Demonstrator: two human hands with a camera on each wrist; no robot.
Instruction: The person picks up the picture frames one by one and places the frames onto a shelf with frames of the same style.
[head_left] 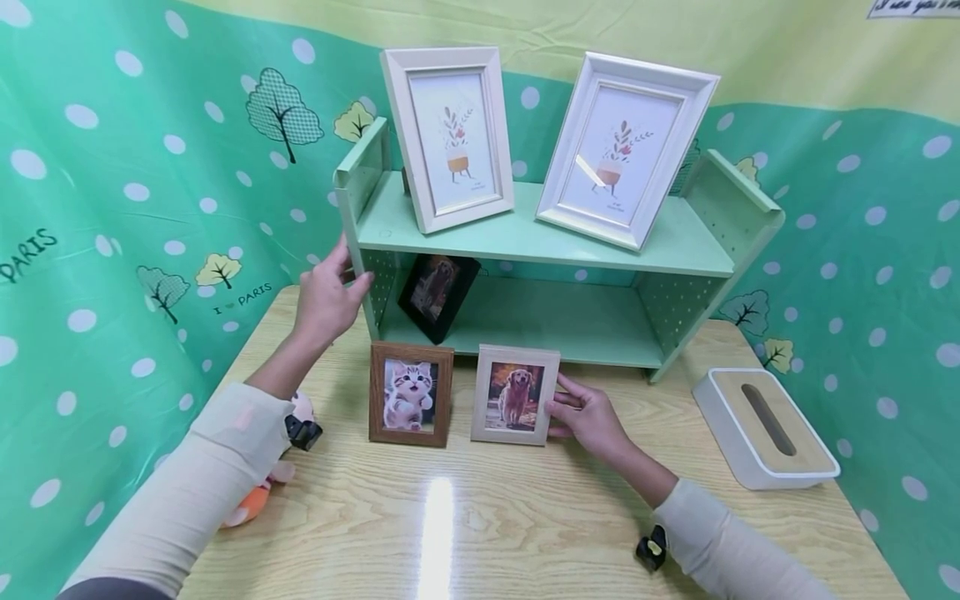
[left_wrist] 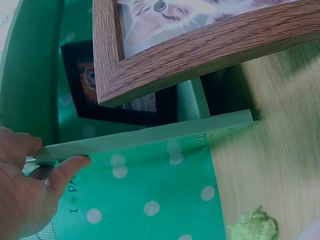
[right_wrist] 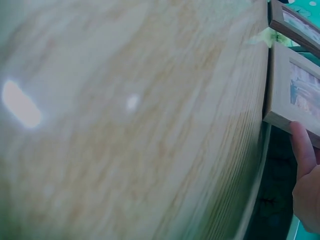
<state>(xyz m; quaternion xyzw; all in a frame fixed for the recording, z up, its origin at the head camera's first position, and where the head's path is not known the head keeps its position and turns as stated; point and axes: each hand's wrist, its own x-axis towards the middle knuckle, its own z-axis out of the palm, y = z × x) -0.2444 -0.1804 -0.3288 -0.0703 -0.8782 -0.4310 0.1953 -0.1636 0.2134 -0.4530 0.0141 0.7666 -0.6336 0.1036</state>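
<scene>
My left hand grips the left side panel of a green two-tier shelf, thumb on the near face and fingers wrapped behind. In the left wrist view the thumb lies along the panel's edge. On the table, my right hand holds the right edge of a pale wood photo frame with a dog picture, which stands upright before the shelf. To its left stands a brown wood photo frame with a kitten picture. A black photo frame leans tilted on the shelf's lower tier, at the left.
Two white photo frames, left and right, stand on the upper tier. A white tissue box with a wooden lid sits at the table's right. A pink-and-orange plush toy is partly hidden behind my left forearm.
</scene>
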